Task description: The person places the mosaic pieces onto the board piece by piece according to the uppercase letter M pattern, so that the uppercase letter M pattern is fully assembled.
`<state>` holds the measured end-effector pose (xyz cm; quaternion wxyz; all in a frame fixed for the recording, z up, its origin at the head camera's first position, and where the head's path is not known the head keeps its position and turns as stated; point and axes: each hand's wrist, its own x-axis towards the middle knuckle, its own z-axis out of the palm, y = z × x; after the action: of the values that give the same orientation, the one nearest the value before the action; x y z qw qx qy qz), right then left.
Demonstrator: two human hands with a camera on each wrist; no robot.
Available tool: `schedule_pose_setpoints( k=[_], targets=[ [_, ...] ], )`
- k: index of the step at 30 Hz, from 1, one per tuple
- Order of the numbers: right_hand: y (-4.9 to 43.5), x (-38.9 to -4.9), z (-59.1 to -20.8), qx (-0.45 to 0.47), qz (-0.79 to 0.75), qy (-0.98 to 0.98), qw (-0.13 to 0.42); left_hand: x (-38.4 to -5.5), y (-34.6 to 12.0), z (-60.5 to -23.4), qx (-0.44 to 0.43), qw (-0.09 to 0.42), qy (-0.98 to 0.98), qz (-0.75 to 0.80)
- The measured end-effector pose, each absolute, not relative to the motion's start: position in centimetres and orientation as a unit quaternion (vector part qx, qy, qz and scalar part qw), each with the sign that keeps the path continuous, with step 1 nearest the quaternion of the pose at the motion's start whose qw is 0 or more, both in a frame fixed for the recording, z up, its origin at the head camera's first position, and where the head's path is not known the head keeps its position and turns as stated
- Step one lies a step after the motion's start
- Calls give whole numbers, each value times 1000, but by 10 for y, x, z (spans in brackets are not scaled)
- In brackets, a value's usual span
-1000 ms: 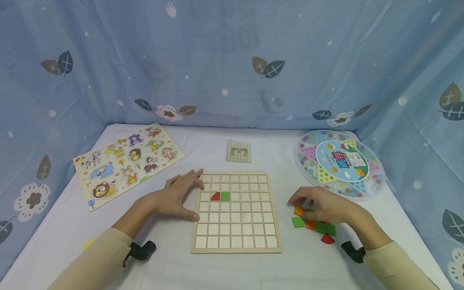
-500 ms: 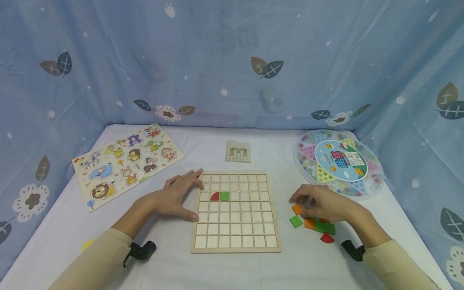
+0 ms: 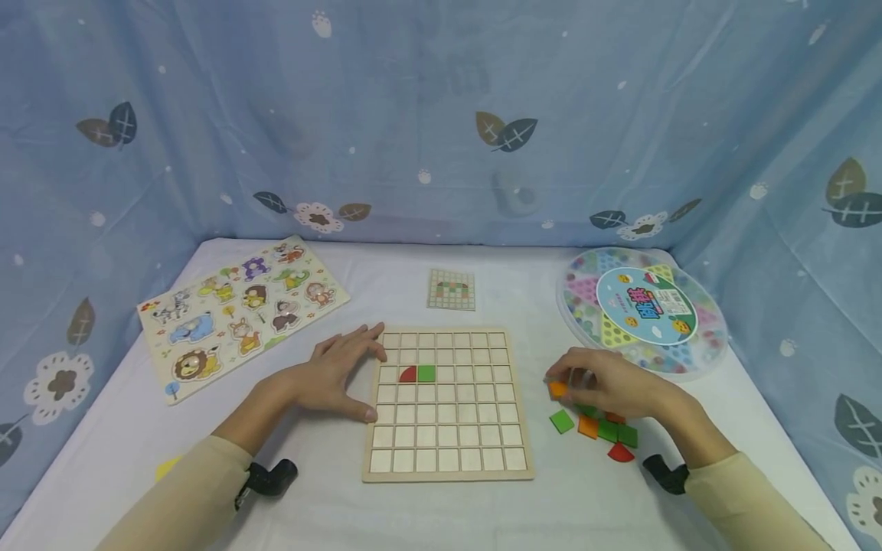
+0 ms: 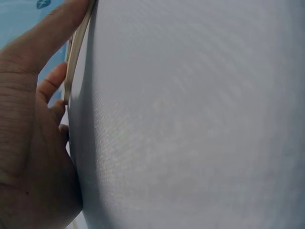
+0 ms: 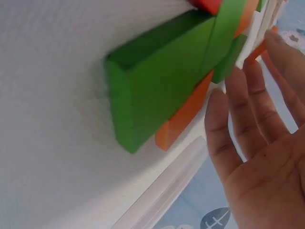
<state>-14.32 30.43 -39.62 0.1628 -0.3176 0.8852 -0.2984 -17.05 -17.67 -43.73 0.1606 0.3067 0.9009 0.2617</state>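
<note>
A wooden grid board [image 3: 448,480] lies flat before me, bearing a red quarter-circle tile [image 3: 409,374] and a green square tile [image 3: 426,373] side by side in its upper left part. My left hand [image 3: 331,379] rests at the board's left edge, thumb and fingertips spread apart along the rim. To the right of the board, my right hand [image 3: 609,383] pinches an orange square tile [image 3: 558,390] between thumb and fingers; the right wrist view shows that orange tile edge-on. Under and beside this hand lie loose green tiles [image 5: 162,76], orange tiles [image 3: 588,426] and a red quarter-circle tile [image 3: 621,452].
A small pattern card [image 3: 451,289] lies beyond the board. An animal puzzle board [image 3: 241,317] sits at the back left, and a round clear-lidded game box [image 3: 644,306] at the back right. Something yellow [image 3: 168,467] shows beside the left sleeve. Blue curtain [image 3: 427,115] surrounds the table.
My right hand has taken hold of the orange tile and shifted it slightly left and away from me. The loose green tile nearby has turned a little. The left hand stays at the board's edge.
</note>
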Motion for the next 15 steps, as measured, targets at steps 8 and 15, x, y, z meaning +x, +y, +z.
schedule_pose_setpoints(
  k=[8,15],
  targets=[
    [300,-146,-397,-346,-355,856,146,-171,-177,-438,305,160,903,256],
    [295,-148,-395,-343,-375,851,132,-172,-177,-440,304,162,903,258]
  ],
)
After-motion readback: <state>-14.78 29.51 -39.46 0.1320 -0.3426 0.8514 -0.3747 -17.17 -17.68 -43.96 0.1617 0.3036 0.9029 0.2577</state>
